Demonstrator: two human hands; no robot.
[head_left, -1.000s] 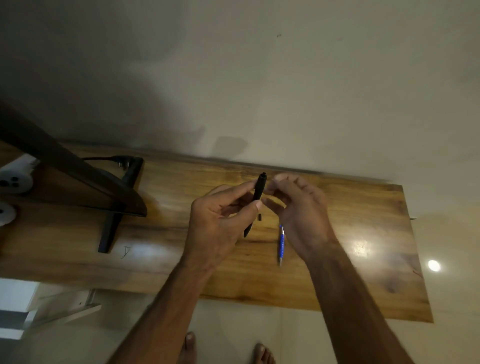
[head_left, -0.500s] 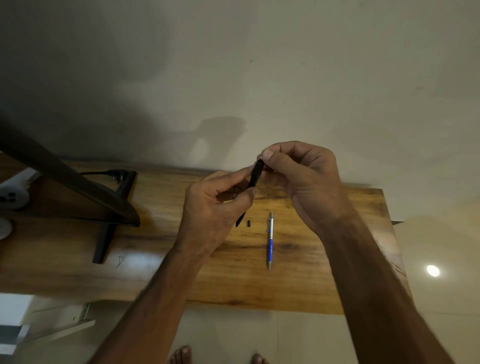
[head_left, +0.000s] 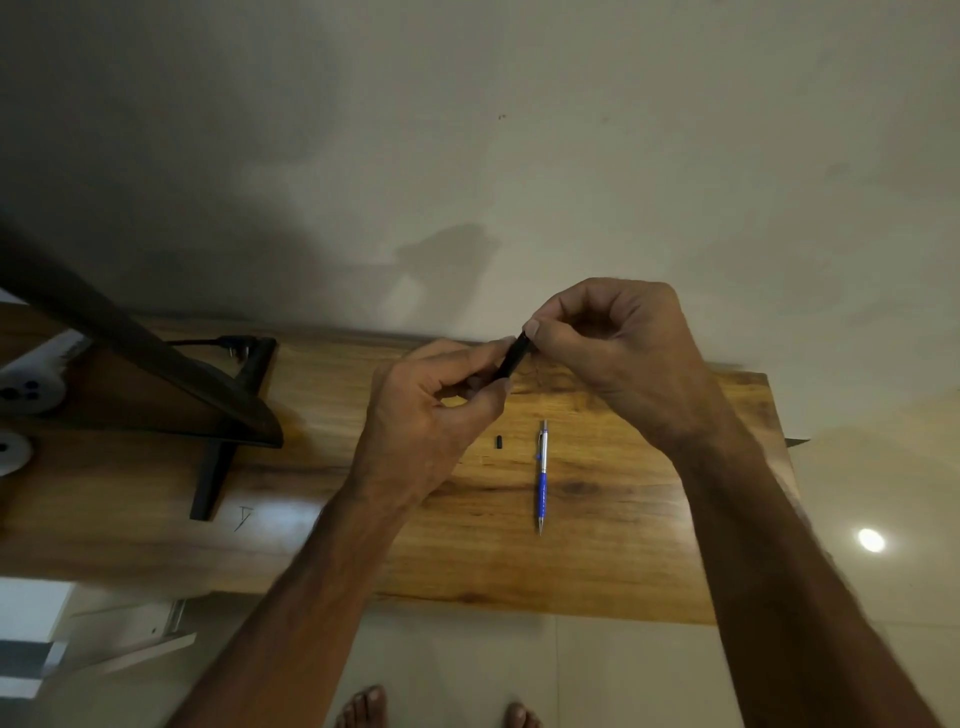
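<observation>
Left grip (head_left: 426, 415) clasps the black pen (head_left: 511, 358) mid-barrel; my right grip (head_left: 618, 353), at two o'clock, pinches its top. A blue pen (head_left: 542, 478) lies on the counter (head_left: 623, 545) at six o'clock.

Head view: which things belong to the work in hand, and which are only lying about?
In use: black pen, held by left hand and right hand; probably the small black piece.
Lying about: blue mechanical pencil, black stand, white socket strip.
</observation>
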